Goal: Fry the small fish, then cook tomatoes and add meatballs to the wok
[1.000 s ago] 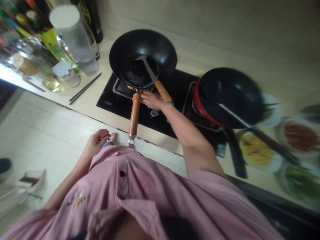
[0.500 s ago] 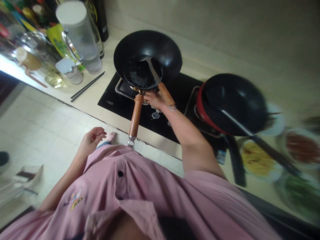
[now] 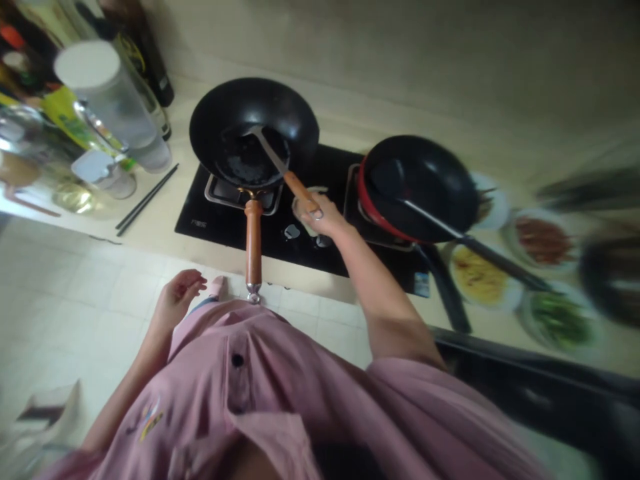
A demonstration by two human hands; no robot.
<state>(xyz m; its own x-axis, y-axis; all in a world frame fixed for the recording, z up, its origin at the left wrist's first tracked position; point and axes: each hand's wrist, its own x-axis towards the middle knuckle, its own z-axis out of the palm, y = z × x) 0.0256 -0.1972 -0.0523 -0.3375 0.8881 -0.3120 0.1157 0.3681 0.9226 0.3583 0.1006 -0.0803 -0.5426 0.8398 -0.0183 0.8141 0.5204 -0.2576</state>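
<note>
My right hand (image 3: 327, 212) is low over the black hob, under the wooden handle of a metal spatula (image 3: 299, 190). Its fingers are partly hidden and seem to press on a pale, blurred cloth (image 3: 303, 212) on the glass. The spatula's blade rests inside a black wok (image 3: 295, 123), which stands on the left burner with its wooden handle (image 3: 253, 243) pointing toward me. My left hand (image 3: 181, 291) hangs in front of the counter, fingers loosely bent, with nothing seen in it.
On the right burner stands a red-sided wok (image 3: 440, 173) with a dark-handled ladle (image 3: 493, 257). Plates of yellow food (image 3: 477, 277), reddish food (image 3: 543, 239) and greens (image 3: 560, 320) lie to its right. Black chopsticks (image 3: 147, 200), a pitcher (image 3: 120, 100) and several bottles are at left.
My right hand has moved right, from beside the left wok's handle joint toward the middle of the hob. The pale cloth now shows. The view has shifted right; my left hand looks unchanged.
</note>
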